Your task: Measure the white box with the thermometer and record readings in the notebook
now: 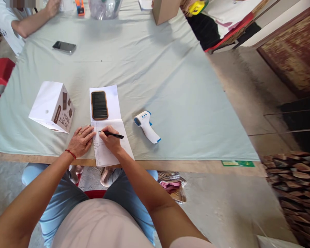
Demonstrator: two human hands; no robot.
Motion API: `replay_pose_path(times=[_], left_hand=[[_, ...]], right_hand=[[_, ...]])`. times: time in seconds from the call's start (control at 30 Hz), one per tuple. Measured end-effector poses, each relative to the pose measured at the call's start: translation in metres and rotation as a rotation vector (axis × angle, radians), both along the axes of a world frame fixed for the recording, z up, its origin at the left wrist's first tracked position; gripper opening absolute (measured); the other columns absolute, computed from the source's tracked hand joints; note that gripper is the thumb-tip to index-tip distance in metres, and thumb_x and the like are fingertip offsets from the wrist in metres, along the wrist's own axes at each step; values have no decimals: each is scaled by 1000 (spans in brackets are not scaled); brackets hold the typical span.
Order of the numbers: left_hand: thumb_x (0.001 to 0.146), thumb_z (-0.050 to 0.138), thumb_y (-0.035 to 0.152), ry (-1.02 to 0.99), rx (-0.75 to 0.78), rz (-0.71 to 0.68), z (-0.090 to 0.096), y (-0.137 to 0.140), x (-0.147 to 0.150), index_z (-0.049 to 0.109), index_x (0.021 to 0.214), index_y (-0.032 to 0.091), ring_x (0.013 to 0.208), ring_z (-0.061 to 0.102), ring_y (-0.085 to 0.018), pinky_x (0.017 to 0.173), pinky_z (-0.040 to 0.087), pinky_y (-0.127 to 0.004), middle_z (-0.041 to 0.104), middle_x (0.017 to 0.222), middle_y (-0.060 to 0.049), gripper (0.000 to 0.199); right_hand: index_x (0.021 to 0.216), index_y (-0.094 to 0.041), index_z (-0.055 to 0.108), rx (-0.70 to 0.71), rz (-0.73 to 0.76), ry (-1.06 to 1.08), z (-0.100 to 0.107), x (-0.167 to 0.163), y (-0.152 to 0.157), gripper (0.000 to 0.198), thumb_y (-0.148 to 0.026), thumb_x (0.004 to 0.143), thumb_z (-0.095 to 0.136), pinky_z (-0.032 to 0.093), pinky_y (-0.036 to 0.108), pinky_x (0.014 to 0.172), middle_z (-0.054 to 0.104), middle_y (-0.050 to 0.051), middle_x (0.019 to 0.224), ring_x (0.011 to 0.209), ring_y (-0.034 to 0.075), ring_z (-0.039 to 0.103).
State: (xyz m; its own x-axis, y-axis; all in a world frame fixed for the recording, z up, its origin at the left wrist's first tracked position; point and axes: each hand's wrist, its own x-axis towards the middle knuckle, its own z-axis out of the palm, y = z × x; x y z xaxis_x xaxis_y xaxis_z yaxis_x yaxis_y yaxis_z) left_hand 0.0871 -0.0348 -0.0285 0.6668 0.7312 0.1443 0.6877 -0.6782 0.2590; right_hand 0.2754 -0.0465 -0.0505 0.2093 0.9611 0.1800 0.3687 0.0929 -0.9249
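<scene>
My right hand is closed around a black pen, its tip at the lined page of an open notebook. Handwriting runs down the left side of that page. My left hand lies flat with fingers stretched out, fingertips on the page's left edge. A smartphone in a brown case rests on the notebook's blank upper page. Right of the notebook lies a white and blue infrared thermometer. A white box with brown print stands left of the notebook, beyond my left hand.
A second phone lies farther back on the cloth-covered table. At the far side are a person's arm, an orange object, a clear plastic bag and a cardboard box. Stacked firewood stands at the right.
</scene>
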Motion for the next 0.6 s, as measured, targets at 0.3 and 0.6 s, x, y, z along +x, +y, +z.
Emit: replay_pose_path(times=[0.3,0.6], left_hand=[[97,41,25,-4,-14,6,2,-1,1,60,132,24,141,41,-24,118,27,-50,50,149,-7,40],[97,39,25,3,18,-7,0,-2,0,60,132,21,141,42,-25,117,27,-50,51,148,-10,40]], right_hand=[[65,-26,50,-4,-51,69,2,1,-1,16,-38,74,47,48,31,62,58,-1,61,59,18,52],[66,-24,50,22,-41,31,2,0,-2,16,-37,76,47,46,30,62,57,-1,61,58,17,51]])
